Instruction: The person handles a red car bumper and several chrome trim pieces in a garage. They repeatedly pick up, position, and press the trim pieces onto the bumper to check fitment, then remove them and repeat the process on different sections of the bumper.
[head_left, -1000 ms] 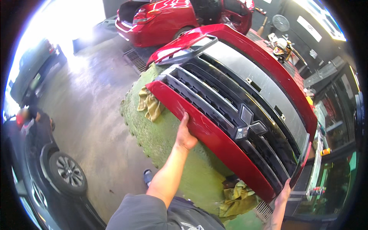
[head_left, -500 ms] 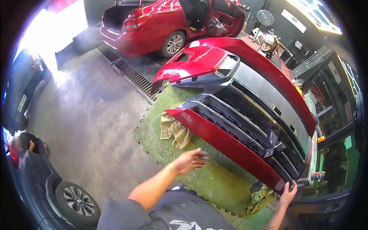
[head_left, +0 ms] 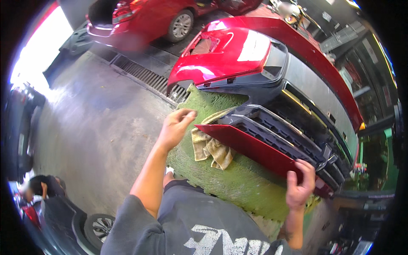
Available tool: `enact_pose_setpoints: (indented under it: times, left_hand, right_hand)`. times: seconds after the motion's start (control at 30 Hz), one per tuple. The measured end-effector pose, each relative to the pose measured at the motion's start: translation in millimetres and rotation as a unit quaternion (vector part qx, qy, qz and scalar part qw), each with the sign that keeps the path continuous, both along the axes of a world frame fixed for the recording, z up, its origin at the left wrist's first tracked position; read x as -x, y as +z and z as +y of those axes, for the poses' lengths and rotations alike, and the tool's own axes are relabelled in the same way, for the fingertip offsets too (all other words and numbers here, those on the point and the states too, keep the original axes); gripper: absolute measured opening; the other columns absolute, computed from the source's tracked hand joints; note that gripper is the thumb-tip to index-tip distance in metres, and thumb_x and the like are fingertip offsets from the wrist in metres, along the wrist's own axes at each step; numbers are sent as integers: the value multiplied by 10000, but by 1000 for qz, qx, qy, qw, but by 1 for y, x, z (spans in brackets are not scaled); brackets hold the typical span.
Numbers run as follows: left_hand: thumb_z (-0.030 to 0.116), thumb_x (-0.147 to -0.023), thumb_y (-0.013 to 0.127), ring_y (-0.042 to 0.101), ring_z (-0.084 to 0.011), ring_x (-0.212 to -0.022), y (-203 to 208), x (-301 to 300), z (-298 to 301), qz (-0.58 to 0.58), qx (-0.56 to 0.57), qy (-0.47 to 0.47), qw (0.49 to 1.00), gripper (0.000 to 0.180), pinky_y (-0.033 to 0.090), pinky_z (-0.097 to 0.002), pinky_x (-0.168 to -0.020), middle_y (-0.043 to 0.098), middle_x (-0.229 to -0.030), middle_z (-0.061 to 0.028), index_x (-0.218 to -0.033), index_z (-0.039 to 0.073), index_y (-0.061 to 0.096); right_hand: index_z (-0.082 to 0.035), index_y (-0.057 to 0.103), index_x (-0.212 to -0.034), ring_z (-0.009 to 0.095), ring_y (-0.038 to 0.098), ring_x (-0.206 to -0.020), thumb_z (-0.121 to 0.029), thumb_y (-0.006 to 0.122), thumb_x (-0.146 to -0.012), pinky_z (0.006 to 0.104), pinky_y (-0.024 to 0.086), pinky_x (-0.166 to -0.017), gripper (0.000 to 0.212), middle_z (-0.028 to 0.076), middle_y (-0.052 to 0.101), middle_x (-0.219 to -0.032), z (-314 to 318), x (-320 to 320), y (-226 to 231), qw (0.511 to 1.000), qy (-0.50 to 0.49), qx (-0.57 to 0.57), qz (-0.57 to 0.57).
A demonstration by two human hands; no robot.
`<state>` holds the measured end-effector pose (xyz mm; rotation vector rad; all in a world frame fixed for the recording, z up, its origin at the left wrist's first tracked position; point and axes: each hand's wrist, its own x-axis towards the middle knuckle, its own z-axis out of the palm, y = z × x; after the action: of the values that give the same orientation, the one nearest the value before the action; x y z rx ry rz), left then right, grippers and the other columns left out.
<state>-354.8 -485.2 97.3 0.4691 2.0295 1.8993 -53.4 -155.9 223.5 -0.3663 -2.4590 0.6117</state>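
Over the concrete floor, just off the tip of a car front grille (head_left: 253,145), my left hand (head_left: 175,127) hangs in the air. Its fingers are bent, the thumb stands a little apart, and nothing shows in it. The grille has a red edge strip, black slats with chrome lines and an emblem. At the strip's near right end is my right hand (head_left: 301,183), fingers raised and thumb apart; I cannot tell whether it touches the strip. A tan cloth (head_left: 212,149) lies crumpled under the grille's left tip, on a green foam mat (head_left: 204,180).
Beyond the grille lies a large red bumper (head_left: 221,60). A red car (head_left: 148,21) stands at the far left behind a floor drain grate (head_left: 142,78). Dark vehicles line the left, with a wheel (head_left: 100,227) at lower left and a person (head_left: 40,187) nearby.
My left hand has risen and moved left toward the grille's tip, its fingers more bent. My right hand has shifted up and left from the strip's end corner. The view has turned.
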Motion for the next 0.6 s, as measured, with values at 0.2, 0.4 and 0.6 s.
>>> enact_pose_setpoints:
  times: [0.2, 0.4, 0.6]
  left_hand:
    - [289, -1105, 707, 741, -183, -1103, -19, 76, 44, -101, -29, -311, 945, 456, 589, -355, -963, 803, -1202, -170, -1416, -44, 694]
    - [206, -1065, 747, 699, -141, -1059, 6, 113, 76, 12, -18, -454, 891, 441, 583, -337, -944, 793, -1165, -121, -1422, -47, 690]
    - [207, -1032, 775, 704, -178, -1037, -14, 121, 113, 2, -44, -565, 824, 458, 571, -383, -929, 800, -1161, -168, -1402, -44, 677]
  right_hand:
    - [-45, 781, -1144, 366, 707, -1200, -33, 864, -863, 470, 558, -1057, 294, 159, 762, -1231, -135, 109, -45, 999, -23, -12, -33]
    - [-56, 739, -1260, 376, 652, -1255, -123, 882, -852, 501, 476, -1110, 438, 151, 713, -1308, -153, 160, -52, 971, -105, -156, -149]
    - [-77, 761, -1173, 331, 652, -1139, -243, 901, -846, 489, 474, -1042, 392, 103, 705, -1166, -146, 181, -45, 950, -134, -189, -207]
